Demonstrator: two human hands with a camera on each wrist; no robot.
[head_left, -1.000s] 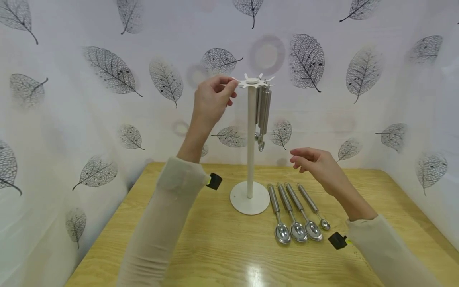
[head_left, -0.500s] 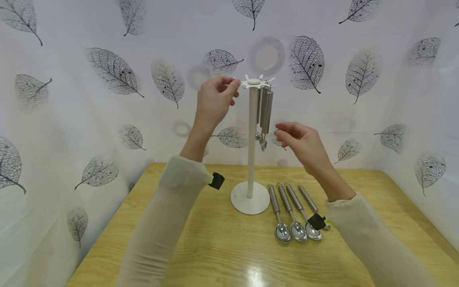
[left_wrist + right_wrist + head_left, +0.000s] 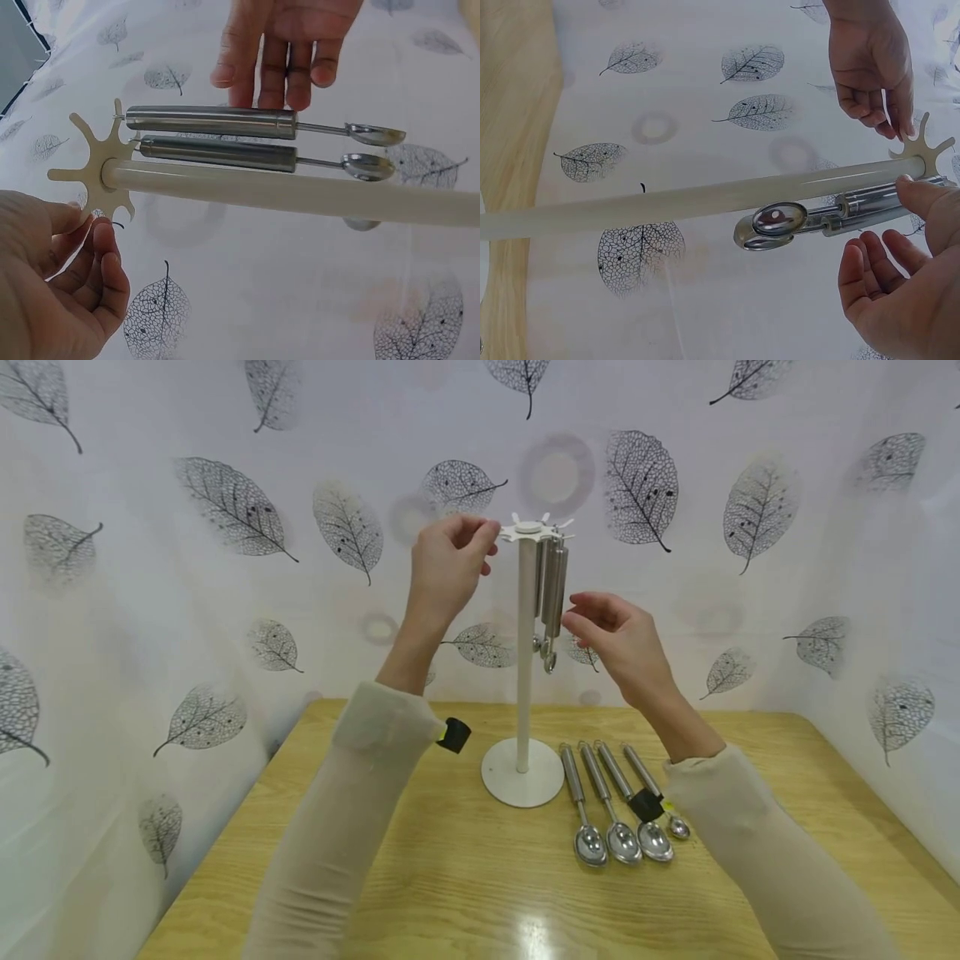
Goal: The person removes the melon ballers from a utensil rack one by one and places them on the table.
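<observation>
A white rack stands upright, its round base [image 3: 522, 773] on the table and a star-shaped hook top [image 3: 528, 530] above the pole [image 3: 524, 652]. My left hand [image 3: 448, 564] pinches one prong of that top between thumb and finger, seen closely in the left wrist view. Several steel-handled small scoops [image 3: 553, 585] hang from the prongs on the right. Beside their handles is my right hand [image 3: 622, 647], fingers loosely bent, thumb apart, holding nothing. In the right wrist view its thumb [image 3: 922, 196] overlaps the handles; whether it touches them I cannot tell.
On the wooden table [image 3: 450, 877], right of the base, lie three larger oval-headed scoops [image 3: 590, 845] and one small scoop [image 3: 678, 827], side by side. A leaf-patterned curtain [image 3: 675, 593] closes off the back and both sides.
My right hand has risen and moved left from over the table to beside the hanging scoops. The left hand keeps its pinch on the rack's prong.
</observation>
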